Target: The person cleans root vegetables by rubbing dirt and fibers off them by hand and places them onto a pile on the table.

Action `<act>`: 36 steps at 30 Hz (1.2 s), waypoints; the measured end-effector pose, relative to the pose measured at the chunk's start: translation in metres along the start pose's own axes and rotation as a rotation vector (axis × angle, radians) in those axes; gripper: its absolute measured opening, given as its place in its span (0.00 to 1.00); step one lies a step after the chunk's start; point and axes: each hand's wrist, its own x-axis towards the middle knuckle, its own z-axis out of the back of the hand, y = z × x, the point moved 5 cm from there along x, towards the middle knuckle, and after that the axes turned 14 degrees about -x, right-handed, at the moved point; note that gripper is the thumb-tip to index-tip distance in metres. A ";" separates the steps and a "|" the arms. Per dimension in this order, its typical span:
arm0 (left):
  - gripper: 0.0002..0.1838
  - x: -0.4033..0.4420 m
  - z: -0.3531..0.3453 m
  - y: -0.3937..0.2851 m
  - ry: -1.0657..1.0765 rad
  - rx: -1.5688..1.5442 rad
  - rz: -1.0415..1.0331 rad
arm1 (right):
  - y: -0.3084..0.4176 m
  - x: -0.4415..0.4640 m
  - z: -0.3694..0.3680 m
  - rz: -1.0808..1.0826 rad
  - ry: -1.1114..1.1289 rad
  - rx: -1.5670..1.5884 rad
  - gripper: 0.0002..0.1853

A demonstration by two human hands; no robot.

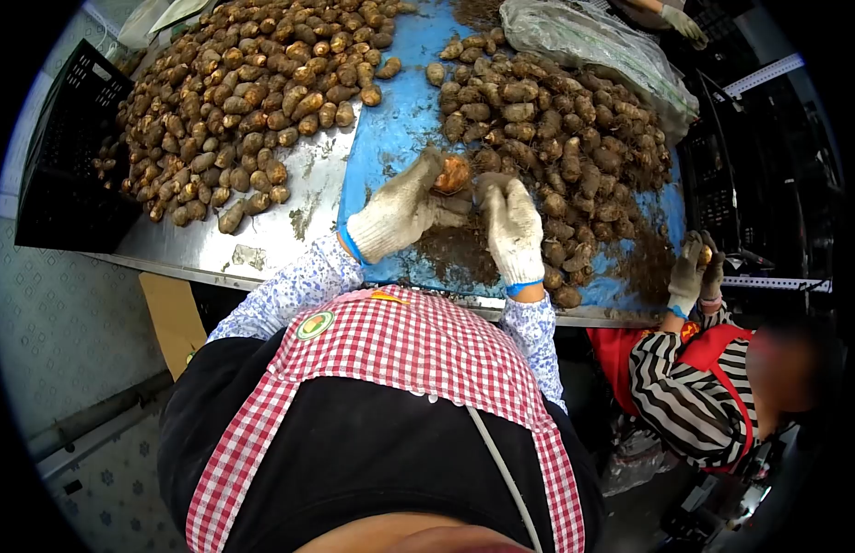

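Note:
My left hand (397,210), in a soiled knit glove, grips a brown taro (452,173) with an orange-brown face showing toward me. Just to its right is my right hand (514,229), gloved the same way, its fingers curled in close to the taro. Whatever those right fingers hold, if anything, is hidden. Both hands are over the blue sheet (383,152). Beyond the right hand lies a heap of hairy, dirt-covered taros (575,161). A second heap of taros (252,97), smoother and with orange patches, spreads across the left of the table.
A black crate (72,157) stands at the table's left end. Clear plastic sheeting (589,46) covers the far edge of the right heap. Loose soil (455,253) lies near my hands. At the right, a co-worker's gloved hands (693,272) hold a small taro.

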 end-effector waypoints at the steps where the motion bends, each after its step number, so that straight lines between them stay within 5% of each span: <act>1: 0.22 0.001 -0.003 -0.003 0.044 0.155 -0.072 | 0.011 0.005 0.006 0.058 0.068 -0.071 0.14; 2: 0.22 -0.003 -0.011 -0.005 0.104 0.279 -0.141 | 0.019 0.006 0.010 0.115 0.137 -0.140 0.15; 4: 0.24 -0.002 -0.011 0.011 -0.036 -0.276 0.011 | 0.026 0.000 0.007 0.194 0.177 -0.242 0.14; 6: 0.25 -0.008 -0.020 -0.017 0.161 0.388 -0.184 | 0.022 -0.004 -0.002 0.196 0.181 -0.105 0.13; 8: 0.23 -0.011 -0.031 -0.034 0.231 0.471 -0.176 | 0.027 -0.009 -0.006 0.254 0.118 0.048 0.12; 11: 0.20 0.008 0.017 -0.006 -0.011 -0.234 0.225 | 0.014 -0.005 -0.009 -0.107 0.319 0.098 0.08; 12: 0.19 0.000 0.011 -0.011 -0.109 -0.383 0.313 | -0.019 -0.008 -0.034 -0.436 0.331 0.894 0.03; 13: 0.20 0.001 0.011 -0.010 -0.052 -0.434 0.268 | -0.015 -0.003 -0.013 -0.153 0.234 0.221 0.04; 18: 0.22 0.003 0.004 -0.008 -0.004 -0.489 0.136 | 0.000 0.002 0.000 -0.042 0.040 0.018 0.07; 20: 0.22 0.001 -0.006 -0.028 0.170 0.453 -0.333 | 0.013 0.004 0.008 0.024 0.092 0.075 0.06; 22: 0.23 -0.002 -0.017 -0.033 0.156 0.727 -0.366 | 0.036 0.010 0.018 0.142 0.142 -0.106 0.07; 24: 0.22 -0.004 -0.019 -0.023 -0.025 0.310 0.023 | 0.037 0.006 0.005 0.231 0.121 -0.051 0.10; 27: 0.21 -0.005 -0.016 -0.038 0.105 0.450 -0.128 | 0.023 0.004 -0.010 -0.066 0.269 0.418 0.11; 28: 0.20 -0.003 -0.007 -0.031 0.035 0.129 -0.029 | 0.018 0.002 -0.017 -0.205 0.352 0.565 0.11; 30: 0.19 -0.002 0.009 -0.009 -0.099 -0.513 0.168 | -0.001 0.007 -0.026 -0.135 0.291 0.194 0.10; 31: 0.19 0.000 0.009 -0.010 -0.022 -0.582 0.156 | -0.004 0.012 -0.026 -0.094 0.314 -0.165 0.10; 32: 0.19 0.001 0.008 -0.013 0.056 -0.653 0.135 | -0.007 0.010 -0.024 -0.204 0.322 -0.129 0.12; 34: 0.21 0.008 0.009 -0.015 0.242 -0.700 0.093 | -0.026 -0.010 -0.044 -0.047 0.050 0.055 0.16; 36: 0.21 0.006 0.012 -0.010 0.020 -0.672 0.115 | -0.022 -0.008 -0.039 -0.077 0.115 0.058 0.20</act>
